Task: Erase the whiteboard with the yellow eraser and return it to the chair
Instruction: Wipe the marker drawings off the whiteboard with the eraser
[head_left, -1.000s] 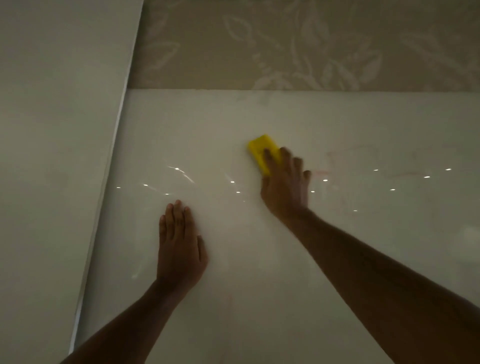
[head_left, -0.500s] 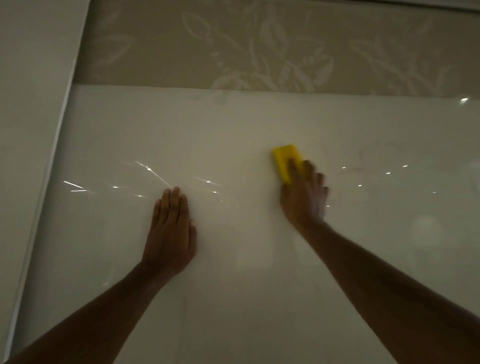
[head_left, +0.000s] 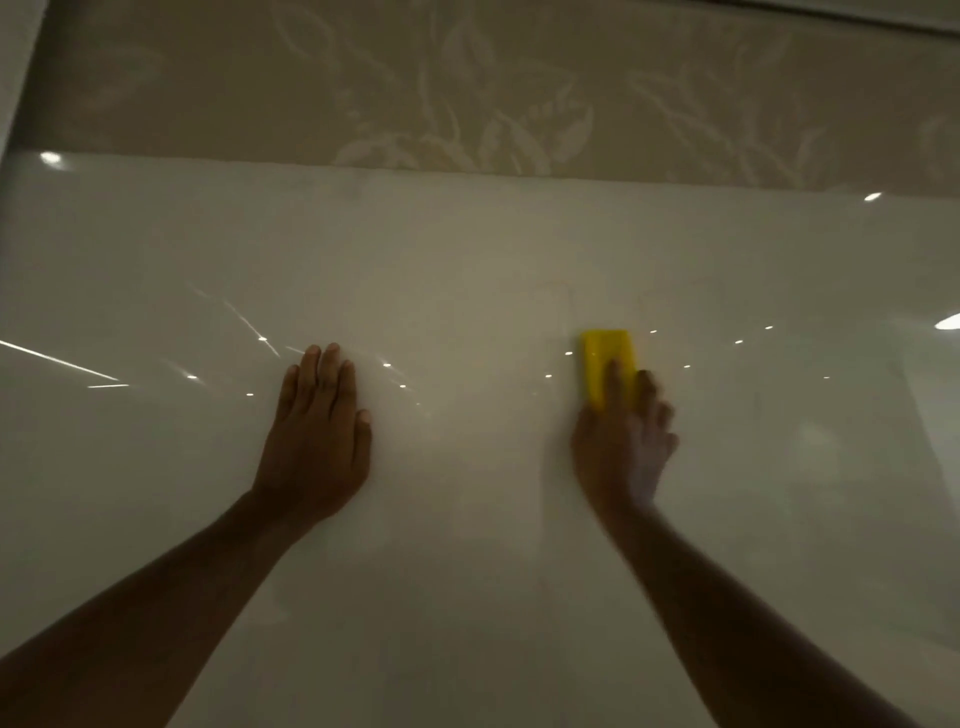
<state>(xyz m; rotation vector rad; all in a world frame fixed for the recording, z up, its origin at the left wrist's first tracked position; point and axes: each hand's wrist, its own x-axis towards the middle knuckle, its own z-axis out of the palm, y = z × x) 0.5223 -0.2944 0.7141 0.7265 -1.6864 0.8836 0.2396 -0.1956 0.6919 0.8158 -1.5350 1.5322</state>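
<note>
The glossy whiteboard (head_left: 467, 249) fills most of the head view, dimly lit and dotted with light reflections. My right hand (head_left: 621, 447) presses the yellow eraser (head_left: 605, 353) flat against the board right of centre, fingers over its lower half; the hand is motion-blurred. Faint marker traces show just above the eraser. My left hand (head_left: 317, 441) lies flat on the board left of centre, fingers together, holding nothing. The chair is out of view.
Beige wallpaper with a pale leaf pattern (head_left: 467, 88) runs above the board's top edge. A pale wall strip and the board's left frame (head_left: 15, 104) sit at the far left. A trim edge (head_left: 883, 15) crosses the top right corner.
My right hand has slid the eraser rightward and slightly down across the board. The view has panned right, so the left frame has shifted toward the edge. My left hand stays planted.
</note>
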